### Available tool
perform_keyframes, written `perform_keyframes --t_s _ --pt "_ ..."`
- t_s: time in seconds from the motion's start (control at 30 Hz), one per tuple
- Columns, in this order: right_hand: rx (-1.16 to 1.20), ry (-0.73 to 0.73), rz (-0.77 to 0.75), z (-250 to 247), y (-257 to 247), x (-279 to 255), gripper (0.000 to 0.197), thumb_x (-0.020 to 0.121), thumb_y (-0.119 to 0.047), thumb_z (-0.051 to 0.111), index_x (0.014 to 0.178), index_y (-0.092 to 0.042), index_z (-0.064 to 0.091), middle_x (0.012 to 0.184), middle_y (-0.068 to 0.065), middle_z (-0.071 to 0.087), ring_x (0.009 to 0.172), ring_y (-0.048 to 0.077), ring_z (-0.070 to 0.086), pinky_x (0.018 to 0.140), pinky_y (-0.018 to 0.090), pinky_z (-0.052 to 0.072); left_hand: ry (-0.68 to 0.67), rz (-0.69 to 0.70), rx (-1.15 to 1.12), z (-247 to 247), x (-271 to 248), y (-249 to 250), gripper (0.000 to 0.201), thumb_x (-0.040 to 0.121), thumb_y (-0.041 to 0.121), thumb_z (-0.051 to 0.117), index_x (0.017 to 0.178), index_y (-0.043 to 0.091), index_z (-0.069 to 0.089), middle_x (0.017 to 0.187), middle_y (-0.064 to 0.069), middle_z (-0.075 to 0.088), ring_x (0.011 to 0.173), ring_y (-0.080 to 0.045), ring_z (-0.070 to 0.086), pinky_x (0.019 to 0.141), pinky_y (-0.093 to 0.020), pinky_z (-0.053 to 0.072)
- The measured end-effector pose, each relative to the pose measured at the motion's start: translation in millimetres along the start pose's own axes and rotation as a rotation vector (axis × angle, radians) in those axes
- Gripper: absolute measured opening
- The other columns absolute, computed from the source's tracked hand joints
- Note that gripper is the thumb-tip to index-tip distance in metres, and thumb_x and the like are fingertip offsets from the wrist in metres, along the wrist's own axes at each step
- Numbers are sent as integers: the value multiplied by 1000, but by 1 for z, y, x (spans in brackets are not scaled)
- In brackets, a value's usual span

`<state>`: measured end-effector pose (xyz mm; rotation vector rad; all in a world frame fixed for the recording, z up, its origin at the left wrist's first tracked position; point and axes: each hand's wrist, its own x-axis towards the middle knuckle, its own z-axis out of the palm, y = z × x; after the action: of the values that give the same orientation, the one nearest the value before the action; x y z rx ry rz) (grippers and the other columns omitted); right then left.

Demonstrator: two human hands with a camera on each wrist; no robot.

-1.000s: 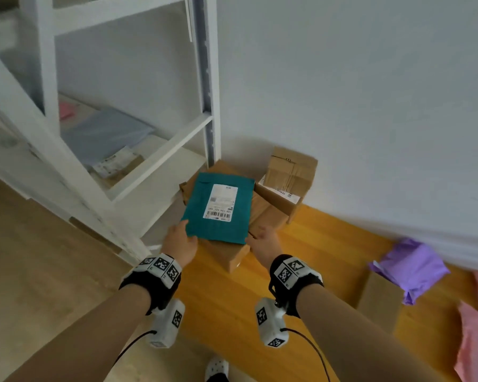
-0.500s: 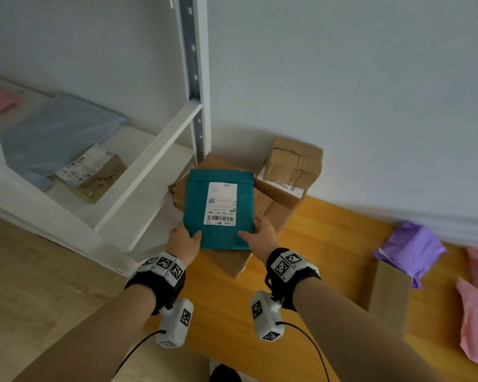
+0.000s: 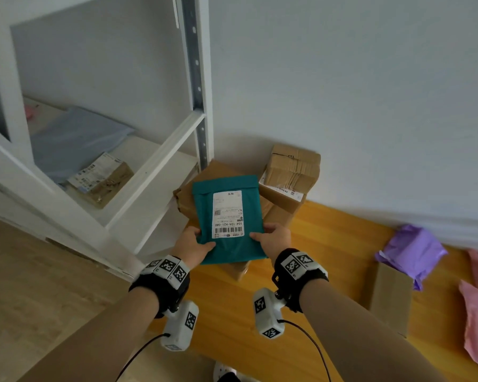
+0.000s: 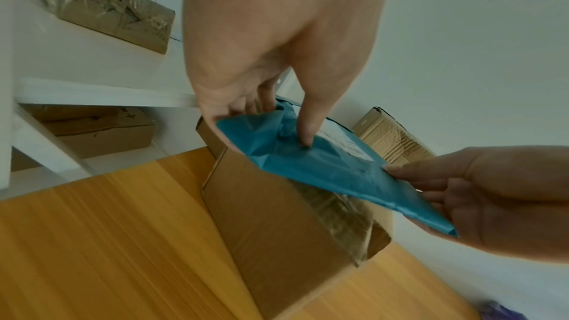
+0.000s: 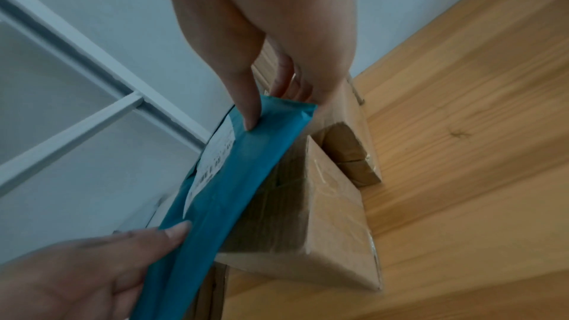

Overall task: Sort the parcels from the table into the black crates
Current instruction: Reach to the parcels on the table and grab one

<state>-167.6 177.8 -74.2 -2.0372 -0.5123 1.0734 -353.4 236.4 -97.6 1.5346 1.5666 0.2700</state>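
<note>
Lift the teal mailer (image 3: 228, 216) level and clear of the boxes (image 3: 290, 175) under it before carrying to a crate, none in view; left grip (image 3: 192, 244) and right grip (image 3: 275, 238) each pinch a near corner, thumb on top, fingers beneath, above the bench (image 3: 329, 244).

We see the mailer (image 3: 226, 216) above a cardboard box (image 4: 277, 215) on the bench (image 3: 301, 312). Left stands the shelf (image 3: 138, 188). Right lies another mailer (image 3: 414, 252).

Black wristbands (image 3: 160, 288) with white square-coded tags, white wrist cameras (image 3: 267, 312) trailing black cables (image 3: 312, 346).
</note>
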Motion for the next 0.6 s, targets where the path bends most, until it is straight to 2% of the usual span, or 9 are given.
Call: perform_keyframes --t_s 0.1,0.17,0.27,0.37,0.5,0.6 --pt "87 -22 13 -16 0 -5 45 77 -11 78 117 -4 59 112 6 65 96 22 63 82 33 54 -18 27 -23 6 -11 9 42 83 25 71 117 8 51 118 -9 58 107 -25 56 92 -38 47" --pt "164 -12 -11 -31 -1 -11 40 76 -8 78 112 -6 60 109 9 66 93 23 65 77 33 55 -41 45 -26 11 -19 18 44 82 24 73 116 7 51 116 -10 59 107 -25 57 92 -38 47" --pt "258 10 -90 -61 -8 -25 33 77 -4 76 105 -11 60 100 7 66 85 20 66 66 27 54 -96 102 -9 15 -33 35 50 79 24 76 117 7 48 117 -8 60 108 -23 58 93 -38 47" --pt "302 17 -181 -93 -15 -41 29 78 -3 75 102 -12 61 93 4 68 78 14 65 57 20 51 -123 179 13 12 -46 59 55 77 24 77 118 13 42 119 -5 60 111 -22 58 95 -42 48" --pt "285 47 -292 -137 -19 -61 26 79 -4 75 102 -11 64 94 6 71 82 19 68 63 24 54 -29 296 81 0 -71 103 72 79 25 75 136 18 31 127 -5 55 115 -23 56 99 -46 45" --pt "246 78 -374 -171 -18 -76 22 79 -6 75 96 -17 65 94 4 72 85 21 69 69 28 56 78 503 140 -4 -99 141 72 84 21 70 142 21 28 132 -1 50 118 -17 51 96 -34 44"
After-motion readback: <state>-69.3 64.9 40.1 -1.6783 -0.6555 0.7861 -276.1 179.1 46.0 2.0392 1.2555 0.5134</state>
